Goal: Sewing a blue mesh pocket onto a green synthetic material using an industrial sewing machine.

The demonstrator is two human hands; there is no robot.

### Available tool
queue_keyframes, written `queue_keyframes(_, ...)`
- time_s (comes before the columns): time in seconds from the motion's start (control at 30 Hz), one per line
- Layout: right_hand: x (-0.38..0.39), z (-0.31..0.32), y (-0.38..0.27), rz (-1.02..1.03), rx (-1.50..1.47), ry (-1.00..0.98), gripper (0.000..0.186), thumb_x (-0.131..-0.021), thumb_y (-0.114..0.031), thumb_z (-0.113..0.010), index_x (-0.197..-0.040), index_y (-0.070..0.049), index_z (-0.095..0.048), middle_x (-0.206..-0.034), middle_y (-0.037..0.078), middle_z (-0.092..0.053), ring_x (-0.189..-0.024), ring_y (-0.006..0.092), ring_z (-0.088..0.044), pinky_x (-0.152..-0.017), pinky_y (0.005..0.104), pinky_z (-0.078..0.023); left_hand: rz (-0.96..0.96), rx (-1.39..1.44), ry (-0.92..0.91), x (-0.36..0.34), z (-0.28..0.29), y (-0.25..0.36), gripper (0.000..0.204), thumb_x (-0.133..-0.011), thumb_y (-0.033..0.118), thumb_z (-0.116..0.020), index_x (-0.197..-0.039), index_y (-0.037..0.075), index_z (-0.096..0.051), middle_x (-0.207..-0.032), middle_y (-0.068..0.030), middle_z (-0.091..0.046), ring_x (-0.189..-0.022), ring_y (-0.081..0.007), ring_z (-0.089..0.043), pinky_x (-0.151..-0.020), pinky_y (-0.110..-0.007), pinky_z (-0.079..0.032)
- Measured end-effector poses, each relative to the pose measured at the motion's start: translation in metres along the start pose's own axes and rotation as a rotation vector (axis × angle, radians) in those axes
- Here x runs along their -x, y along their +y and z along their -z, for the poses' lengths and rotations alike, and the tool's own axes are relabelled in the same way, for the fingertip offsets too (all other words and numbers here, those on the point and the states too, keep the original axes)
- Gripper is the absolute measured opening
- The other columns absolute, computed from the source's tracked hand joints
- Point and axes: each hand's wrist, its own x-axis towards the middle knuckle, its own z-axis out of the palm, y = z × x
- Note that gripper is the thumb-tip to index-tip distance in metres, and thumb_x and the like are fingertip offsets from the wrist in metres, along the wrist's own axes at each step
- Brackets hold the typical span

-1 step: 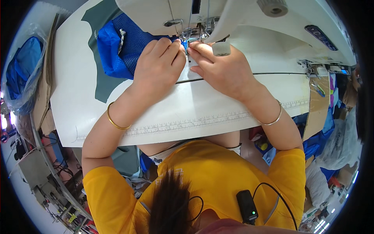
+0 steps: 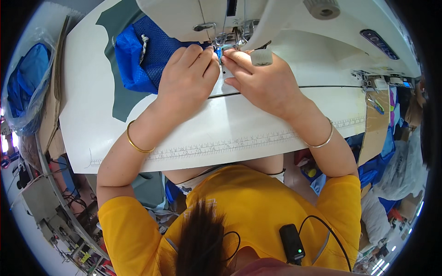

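Note:
A blue mesh bag with a white knotted cord lies to the left of the needle of a white sewing machine. Its edge runs in under the presser foot. My left hand is closed, its fingertips pinching the blue fabric just left of the foot. From the other side my right hand reaches in, index finger and thumb bent toward each other at the strip of fabric by the foot. Its fingertips meet the fabric's edge; the exact grip is partly hidden. Dark green cloth lies beneath the bag.
A ruler strip runs along the front of the white table. The machine's round knob sits close over my right hand. At left hangs a clear plastic bag with blue fabric. Cardboard stands at the table's right end.

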Motion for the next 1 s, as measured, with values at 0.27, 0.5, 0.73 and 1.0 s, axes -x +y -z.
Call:
queue_keyframes(0.27, 0.0009, -0.0006, 0.0, -0.016, -0.015, -0.026, 0.022, -0.078, -0.024, -0.079, -0.089, -0.007, -0.071, -0.088, 0.001, -0.062, -0.091, 0.02, -0.063, -0.08, 0.034, -0.054, 0.014, 0.0, -0.004, 0.0009, -0.0018, 0.0006, 0.026, -0.073, 0.009, -0.067, -0.096, -0.002, -0.065, -0.106, -0.0131, -0.065, -0.095, -0.0264, -0.059, -0.079, -0.037, -0.051)
queue_keyframes(0.5, 0.0009, 0.0, -0.0004, -0.028, -0.047, -0.041, 0.02, -0.08, -0.024, -0.078, -0.086, -0.007, -0.07, -0.089, 0.001, -0.064, -0.091, 0.0206, -0.063, -0.079, 0.0343, -0.054, 0.02, -0.002, -0.001, -0.0002, -0.0016, 0.0017, 0.024, -0.071, 0.012, -0.066, -0.092, -0.001, -0.063, -0.096, -0.0112, -0.06, -0.09, -0.0261, -0.057, -0.077, -0.038, -0.05)
queue_keyframes(0.73, 0.002, -0.002, -0.0004, -0.039, -0.076, -0.047, 0.019, -0.079, -0.022, -0.079, -0.086, -0.007, -0.069, -0.089, 0.001, -0.064, -0.089, 0.022, -0.063, -0.078, 0.0358, -0.055, 0.021, 0.043, 0.007, 0.0005, -0.0024, -0.0007, 0.023, -0.072, 0.011, -0.066, -0.091, 0.0, -0.062, -0.09, -0.0109, -0.057, -0.087, -0.0269, -0.057, -0.074, -0.038, -0.049)
queue_keyframes(1.0, 0.0013, 0.0021, 0.0018, -0.014, -0.019, -0.083, 0.027, -0.081, -0.024, -0.08, -0.101, -0.007, -0.072, -0.107, 0.0, -0.066, -0.096, 0.0181, -0.066, -0.076, 0.0329, -0.056, 0.08, 0.067, 0.009, 0.0054, -0.0046, -0.0005, 0.026, -0.073, 0.009, -0.067, -0.097, 0.0, -0.065, -0.094, -0.0111, -0.06, -0.091, -0.0285, -0.06, -0.078, -0.039, -0.052)
